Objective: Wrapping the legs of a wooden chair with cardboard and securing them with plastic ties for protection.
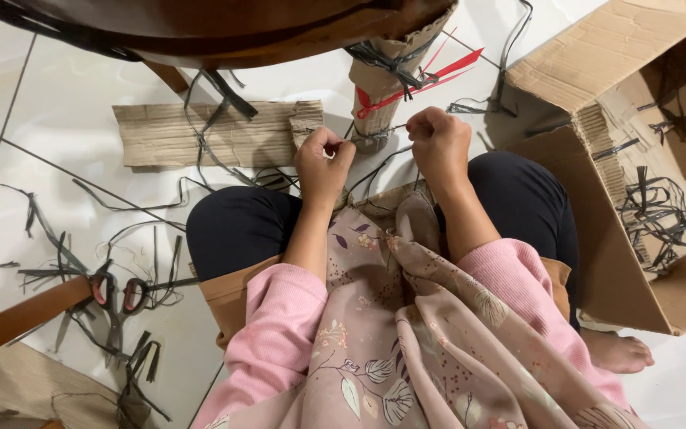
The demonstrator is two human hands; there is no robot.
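A thin dark plastic strip (379,135) is stretched just in front of the cardboard-wrapped table leg (387,75), left hand (323,163) and right hand (438,143) each pinching an end. Leg already has wrapping tied on; loose strips (65,254) and red-handled scissors (121,294) litter the white tile floor (65,103), open cardboard box (637,159) alongside.

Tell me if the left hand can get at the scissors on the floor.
Probably yes. The scissors lie on open tile on the person's left, with only loose dark strips around them. But the left hand is pinching a strand and would have to let go first.
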